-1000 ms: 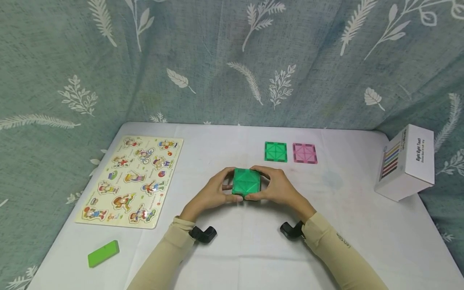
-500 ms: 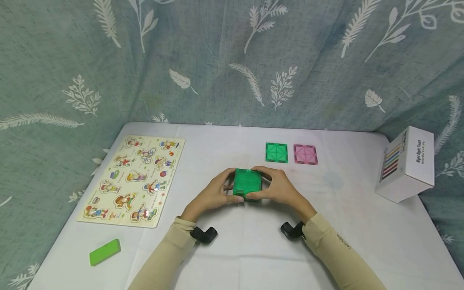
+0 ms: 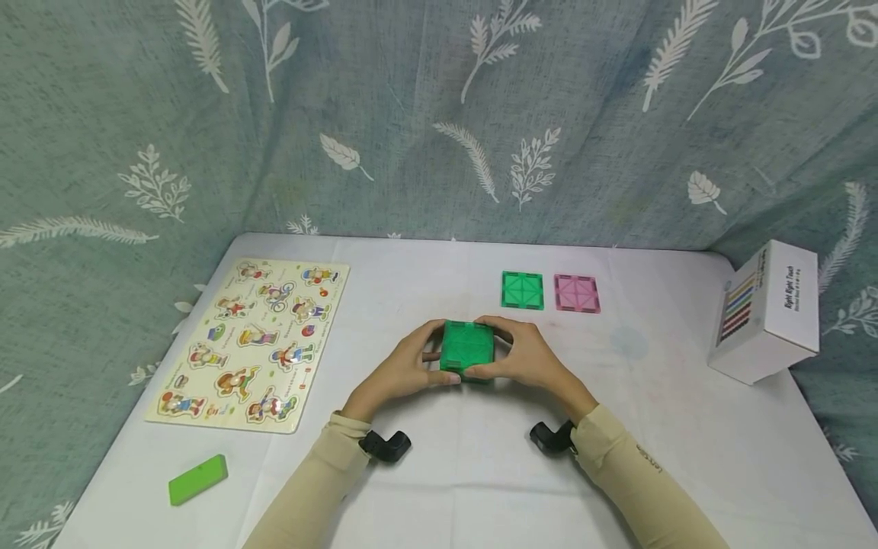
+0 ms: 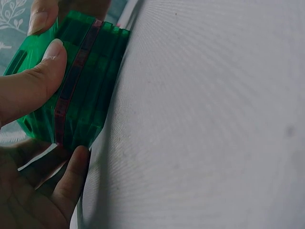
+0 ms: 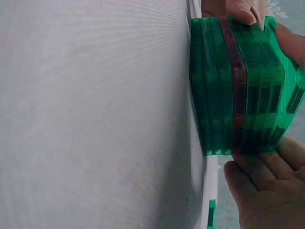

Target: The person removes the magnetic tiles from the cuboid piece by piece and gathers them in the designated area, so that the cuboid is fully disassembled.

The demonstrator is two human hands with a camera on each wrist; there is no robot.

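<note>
A thick stack of square green magnetic tiles (image 3: 466, 347) stands on the white table at the centre of the head view. One reddish tile (image 5: 237, 90) shows as a band partway up its side in both wrist views. My left hand (image 3: 401, 364) grips the stack from the left, its thumb (image 4: 40, 78) at the near side. From the right, my right hand (image 3: 528, 352) holds the opposite side, with its thumb close to the left one. Behind the hands, a single green tile (image 3: 522, 290) and a pink tile (image 3: 577, 293) lie flat, side by side.
To the left lies a picture puzzle board (image 3: 250, 343) with cartoon figures. A bright green block (image 3: 197, 479) is near the front left. A white box (image 3: 767, 313) stands at the right edge. A patterned curtain (image 3: 439, 114) hangs behind the table.
The top of the stack looked lighter with clear diagonal lines a second ago; now it looks darker, with rim magnets showing. Both hands have kept their places around it.
</note>
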